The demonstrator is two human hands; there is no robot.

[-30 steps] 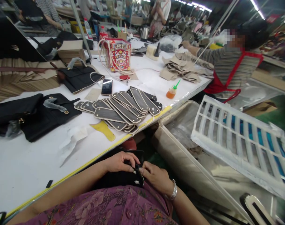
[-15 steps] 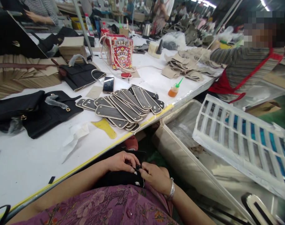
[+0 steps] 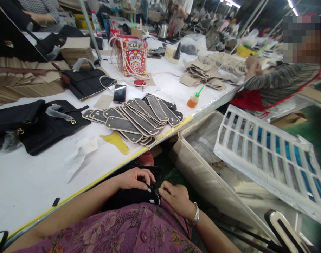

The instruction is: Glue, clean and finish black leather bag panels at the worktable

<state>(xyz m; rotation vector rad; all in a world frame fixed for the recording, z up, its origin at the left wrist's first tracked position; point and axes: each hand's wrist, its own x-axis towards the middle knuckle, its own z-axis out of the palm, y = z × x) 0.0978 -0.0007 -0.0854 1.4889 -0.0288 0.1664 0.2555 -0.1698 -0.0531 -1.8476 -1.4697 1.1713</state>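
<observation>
Low at my lap, my left hand (image 3: 136, 178) has its fingers curled down and pinches the edge of a black leather piece (image 3: 131, 199). My right hand (image 3: 175, 197), with a silver bracelet at the wrist, grips the same piece from the right, thumb and forefinger pressed together. Small white bits show along the piece's edge. The exact spot between the fingertips is dark and too small to make out. On the table just ahead lies a fanned pile of grey straps (image 3: 139, 117) with pale edges and small metal studs.
Black bags (image 3: 53, 126) lie at left, near a phone (image 3: 120, 93) and a red patterned box (image 3: 134, 56). A glue bottle (image 3: 193, 101) stands near the table edge. At right are a pale bin (image 3: 202, 172), a white slatted rack (image 3: 268, 154) and a co-worker in striped sleeves (image 3: 276, 79).
My right fingertips have drawn slightly apart from the left ones, still on the black leather piece. The view has shifted a little. The co-worker's hands have come into sight.
</observation>
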